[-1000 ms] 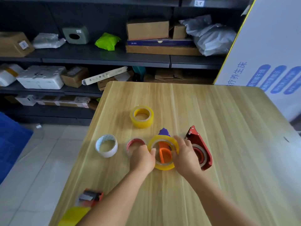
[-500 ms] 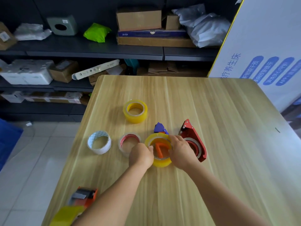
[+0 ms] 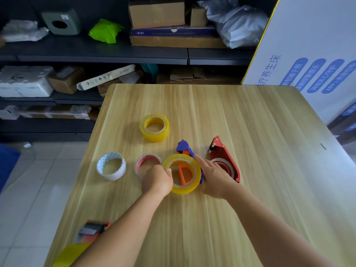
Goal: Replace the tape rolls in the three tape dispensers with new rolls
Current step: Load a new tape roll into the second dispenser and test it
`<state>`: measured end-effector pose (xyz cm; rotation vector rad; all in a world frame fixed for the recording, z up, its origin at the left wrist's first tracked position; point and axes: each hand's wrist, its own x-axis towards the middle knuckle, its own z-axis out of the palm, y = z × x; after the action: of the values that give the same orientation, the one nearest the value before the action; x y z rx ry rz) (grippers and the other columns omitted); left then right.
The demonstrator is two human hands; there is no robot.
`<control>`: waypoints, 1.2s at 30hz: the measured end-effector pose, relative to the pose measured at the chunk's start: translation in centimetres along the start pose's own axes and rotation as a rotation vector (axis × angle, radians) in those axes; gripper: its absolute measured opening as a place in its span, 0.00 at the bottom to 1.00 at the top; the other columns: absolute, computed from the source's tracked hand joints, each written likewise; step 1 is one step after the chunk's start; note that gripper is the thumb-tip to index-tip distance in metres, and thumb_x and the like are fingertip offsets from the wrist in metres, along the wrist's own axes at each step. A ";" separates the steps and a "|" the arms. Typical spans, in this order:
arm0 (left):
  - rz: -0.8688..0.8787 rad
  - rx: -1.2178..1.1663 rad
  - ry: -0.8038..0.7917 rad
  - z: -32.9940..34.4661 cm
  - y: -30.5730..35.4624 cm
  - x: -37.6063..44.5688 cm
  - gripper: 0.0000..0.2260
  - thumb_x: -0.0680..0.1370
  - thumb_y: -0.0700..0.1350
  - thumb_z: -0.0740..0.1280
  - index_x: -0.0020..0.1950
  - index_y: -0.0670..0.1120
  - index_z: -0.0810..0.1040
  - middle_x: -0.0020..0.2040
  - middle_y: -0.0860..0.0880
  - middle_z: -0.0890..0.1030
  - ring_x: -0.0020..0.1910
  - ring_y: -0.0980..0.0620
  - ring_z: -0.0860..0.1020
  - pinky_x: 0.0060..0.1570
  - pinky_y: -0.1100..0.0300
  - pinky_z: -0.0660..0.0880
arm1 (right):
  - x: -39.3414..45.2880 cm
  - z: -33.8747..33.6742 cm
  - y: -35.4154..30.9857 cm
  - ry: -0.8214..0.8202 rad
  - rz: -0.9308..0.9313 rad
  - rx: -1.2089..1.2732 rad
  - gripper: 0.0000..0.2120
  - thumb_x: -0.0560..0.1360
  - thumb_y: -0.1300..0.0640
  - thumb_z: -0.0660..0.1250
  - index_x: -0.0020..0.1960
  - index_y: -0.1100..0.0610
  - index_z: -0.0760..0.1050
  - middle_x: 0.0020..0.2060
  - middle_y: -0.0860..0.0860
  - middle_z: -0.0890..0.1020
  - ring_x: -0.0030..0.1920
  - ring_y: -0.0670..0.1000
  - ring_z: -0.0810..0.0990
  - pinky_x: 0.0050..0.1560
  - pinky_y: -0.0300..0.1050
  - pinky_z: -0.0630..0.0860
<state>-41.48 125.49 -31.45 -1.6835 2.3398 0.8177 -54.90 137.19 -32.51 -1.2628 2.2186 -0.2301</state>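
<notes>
Two bare hands meet over a yellow tape roll (image 3: pixel 182 174) lying on a purple dispenser (image 3: pixel 184 147) on a wooden table (image 3: pixel 250 116). The left hand (image 3: pixel 158 180), fingers curled, grips the roll's left rim. The right hand (image 3: pixel 215 176) rests against its right side with fingers fairly straight, the forefinger laid along the rim. An orange hub (image 3: pixel 184 174) shows inside the roll. Just right of the right hand lies a red dispenser (image 3: pixel 224 157). Left of the left hand sit a red-cored roll (image 3: pixel 147 164) and a white roll (image 3: pixel 111 165); beyond both hands, a second yellow roll (image 3: pixel 154 127). An orange dispenser (image 3: pixel 92 231) lies near the left forearm.
</notes>
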 end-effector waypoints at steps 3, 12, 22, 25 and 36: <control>-0.006 0.007 -0.006 -0.1 -0.5 0.3 0.15 0.82 0.51 0.57 0.50 0.42 0.75 0.43 0.47 0.78 0.40 0.47 0.75 0.36 0.57 0.70 | 0.2 0.6 0.1 0.107 0.013 -0.123 0.33 0.76 0.53 0.65 0.76 0.46 0.53 0.68 0.50 0.72 0.66 0.54 0.69 0.64 0.49 0.68; 0.008 0.032 0.009 -0.1 -0.1 0.1 0.15 0.81 0.52 0.57 0.51 0.41 0.76 0.41 0.47 0.77 0.39 0.48 0.76 0.34 0.57 0.70 | -0.4 0.9 0.8 0.193 -0.003 -0.203 0.22 0.78 0.49 0.61 0.71 0.45 0.62 0.61 0.48 0.77 0.64 0.53 0.68 0.64 0.48 0.66; 0.009 -0.002 0.009 0.5 1.2 -0.6 0.16 0.82 0.51 0.58 0.55 0.39 0.77 0.43 0.46 0.77 0.41 0.47 0.75 0.38 0.56 0.71 | -1.6 1.1 1.5 0.302 0.044 -0.173 0.15 0.79 0.57 0.57 0.64 0.50 0.72 0.54 0.49 0.80 0.60 0.52 0.71 0.59 0.44 0.67; 0.010 -0.017 0.006 0.7 1.2 -0.5 0.17 0.82 0.51 0.57 0.56 0.40 0.77 0.48 0.43 0.80 0.42 0.46 0.75 0.39 0.55 0.71 | -1.6 1.0 1.8 0.275 0.042 -0.132 0.11 0.78 0.58 0.59 0.57 0.51 0.77 0.51 0.50 0.79 0.58 0.52 0.72 0.56 0.43 0.67; 0.008 0.053 0.071 1.0 1.1 0.0 0.15 0.82 0.49 0.58 0.55 0.39 0.77 0.47 0.44 0.79 0.42 0.46 0.75 0.38 0.56 0.71 | -2.4 0.1 1.6 0.295 0.058 -0.132 0.12 0.77 0.58 0.59 0.60 0.52 0.73 0.55 0.49 0.76 0.61 0.52 0.70 0.60 0.43 0.66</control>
<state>-42.70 126.23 -31.91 -1.7103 2.3933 0.7011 -55.03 140.07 -32.28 -1.3007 2.5548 -0.2652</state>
